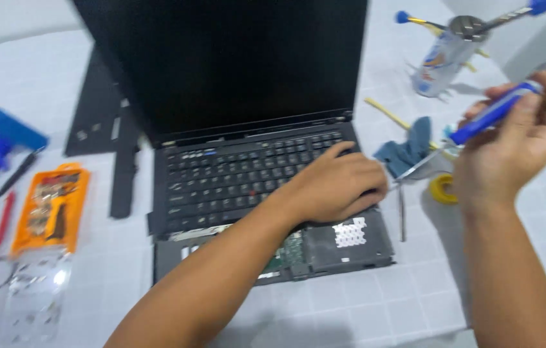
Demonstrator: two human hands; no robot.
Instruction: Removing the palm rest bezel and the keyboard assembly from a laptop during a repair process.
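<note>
The left hand [337, 187] lies flat, holding nothing, on the right end of the open black laptop's keyboard [247, 174]. The right hand [517, 138] grips a blue-handled screwdriver [489, 116] above the white tiled counter's [414, 283] right edge, near a crumpled blue cloth [408, 151] and a yellow tape ring [442, 188].

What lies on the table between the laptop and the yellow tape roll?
In the head view, a thin metal tool lies on the white table between the laptop and the yellow tape roll.
</note>
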